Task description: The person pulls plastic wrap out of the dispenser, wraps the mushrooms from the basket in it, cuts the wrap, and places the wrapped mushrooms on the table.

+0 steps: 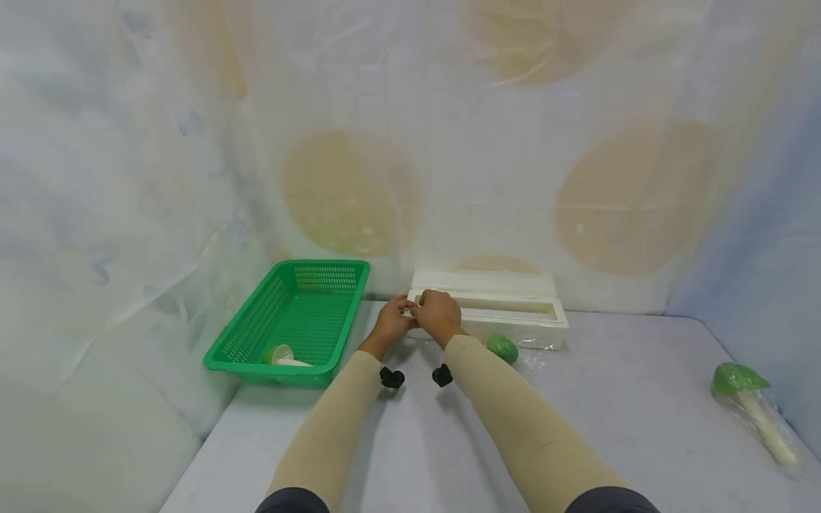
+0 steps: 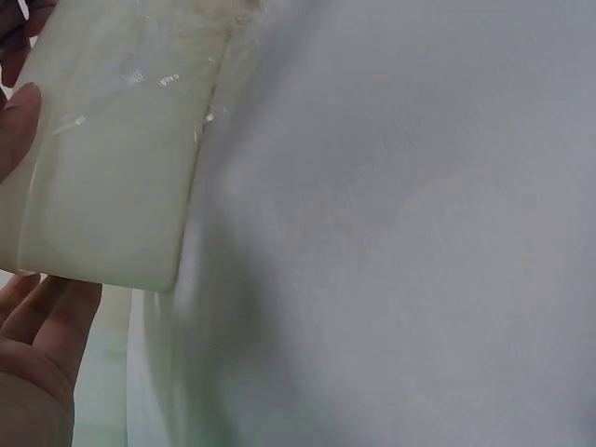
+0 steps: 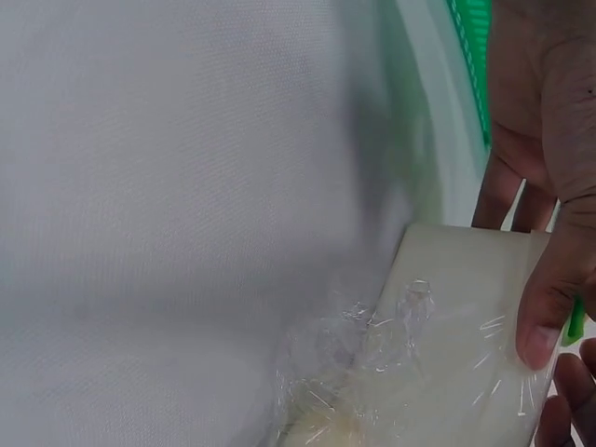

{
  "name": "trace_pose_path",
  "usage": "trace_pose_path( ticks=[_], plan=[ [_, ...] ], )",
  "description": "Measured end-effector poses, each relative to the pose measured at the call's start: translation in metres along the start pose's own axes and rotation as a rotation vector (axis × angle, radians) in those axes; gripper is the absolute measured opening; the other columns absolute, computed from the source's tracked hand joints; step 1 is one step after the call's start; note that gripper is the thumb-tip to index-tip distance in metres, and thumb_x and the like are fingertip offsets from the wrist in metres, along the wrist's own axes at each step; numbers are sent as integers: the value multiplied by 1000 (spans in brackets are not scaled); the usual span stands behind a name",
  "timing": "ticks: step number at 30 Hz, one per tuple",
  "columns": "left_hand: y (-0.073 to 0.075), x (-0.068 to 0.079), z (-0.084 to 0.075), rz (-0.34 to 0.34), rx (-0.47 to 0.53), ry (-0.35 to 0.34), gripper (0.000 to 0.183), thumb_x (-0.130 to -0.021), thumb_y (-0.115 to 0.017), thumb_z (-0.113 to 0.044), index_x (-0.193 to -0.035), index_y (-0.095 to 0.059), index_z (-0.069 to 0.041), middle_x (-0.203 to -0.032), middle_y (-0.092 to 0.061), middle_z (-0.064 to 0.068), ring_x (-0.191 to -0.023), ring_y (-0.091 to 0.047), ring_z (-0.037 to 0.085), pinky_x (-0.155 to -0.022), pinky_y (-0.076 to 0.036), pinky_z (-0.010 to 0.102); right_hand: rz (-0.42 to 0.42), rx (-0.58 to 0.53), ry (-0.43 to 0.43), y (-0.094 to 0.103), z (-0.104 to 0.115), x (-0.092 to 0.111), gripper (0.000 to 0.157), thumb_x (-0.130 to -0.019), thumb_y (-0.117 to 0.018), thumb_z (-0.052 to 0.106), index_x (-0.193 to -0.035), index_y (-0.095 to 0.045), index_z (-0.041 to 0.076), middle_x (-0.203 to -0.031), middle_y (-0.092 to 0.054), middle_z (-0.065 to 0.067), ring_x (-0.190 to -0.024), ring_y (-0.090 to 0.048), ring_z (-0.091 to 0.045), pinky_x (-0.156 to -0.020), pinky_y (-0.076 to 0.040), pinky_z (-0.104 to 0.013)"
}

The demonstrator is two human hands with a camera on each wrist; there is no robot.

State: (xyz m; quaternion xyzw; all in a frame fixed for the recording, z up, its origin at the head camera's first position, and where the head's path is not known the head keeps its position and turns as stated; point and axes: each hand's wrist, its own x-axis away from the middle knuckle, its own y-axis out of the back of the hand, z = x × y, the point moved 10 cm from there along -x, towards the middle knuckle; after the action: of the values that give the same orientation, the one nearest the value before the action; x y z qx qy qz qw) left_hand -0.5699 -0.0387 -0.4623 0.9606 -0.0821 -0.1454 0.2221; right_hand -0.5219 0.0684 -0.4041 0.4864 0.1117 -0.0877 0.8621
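Observation:
A long cream plastic-wrap dispenser box [image 1: 513, 332] stands at the back of the table, its lid [image 1: 484, 281] raised and a white roll [image 1: 494, 313] inside. My left hand [image 1: 393, 320] grips its left end; in the left wrist view the fingers [image 2: 58, 321] are under that end and the thumb [image 2: 17, 130] is on the front. Close beside it, my right hand [image 1: 438, 313] is curled over the top edge; I cannot tell what its fingertips pinch. Clear film [image 3: 372, 349] clings to the front wall. A green-topped vegetable [image 1: 502, 348] lies before the box, partly hidden by the right forearm.
On the left stands a green slotted basket [image 1: 222, 360] with a pale-stemmed vegetable [image 1: 282, 356] in its near end. At the far right lies a film-wrapped vegetable [image 1: 757, 410] with a green top and white stem. Curtains [image 1: 487, 178] hang behind the white table [image 1: 641, 420].

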Motion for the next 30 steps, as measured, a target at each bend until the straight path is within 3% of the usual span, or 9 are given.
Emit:
trace_pose_path(
  ticks=[4,10,16,23,30],
  plan=[
    [0,0,3,4,-22,21,19,-80,-81,-11,-95,-71,-3,-146,-44,12,-133,-40,38,-102,-39,48,-1,0,-11,2,-2,2,29,-90,-70,32,-101,-73,6,-95,-71,-6,-78,-64,-24,-67,-51,-39],
    [-2,1,5,24,-23,11,20,-79,-81,-11,-95,-71,-4,-146,-44,15,-129,-43,42,-101,-41,46,24,62,17,0,-1,3,24,-93,-66,33,-91,-75,11,-83,-70,-1,-70,-62,-19,-61,-49,-36],
    [3,-1,2,21,15,-11,25,-75,-86,-21,-91,-71,-9,-145,-45,16,-128,-45,41,-97,-45,42,-18,187,83,7,-6,0,17,-92,-66,25,-94,-77,13,-86,-72,1,-77,-67,-21,-68,-53,-40],
    [6,-2,3,29,-1,0,30,-75,-86,-25,-94,-70,-10,-145,-45,15,-131,-43,36,-100,-43,41,-18,136,78,26,-26,8,16,-90,-64,19,-91,-77,10,-85,-72,-1,-77,-67,-23,-68,-54,-41],
    [5,-7,2,33,-4,-13,30,-73,-87,-25,-93,-70,-9,-144,-46,16,-129,-45,38,-102,-40,43,2,4,6,51,-73,15,17,-91,-66,20,-92,-76,6,-91,-71,-6,-86,-65,-26,-78,-52,-43]
  ],
)
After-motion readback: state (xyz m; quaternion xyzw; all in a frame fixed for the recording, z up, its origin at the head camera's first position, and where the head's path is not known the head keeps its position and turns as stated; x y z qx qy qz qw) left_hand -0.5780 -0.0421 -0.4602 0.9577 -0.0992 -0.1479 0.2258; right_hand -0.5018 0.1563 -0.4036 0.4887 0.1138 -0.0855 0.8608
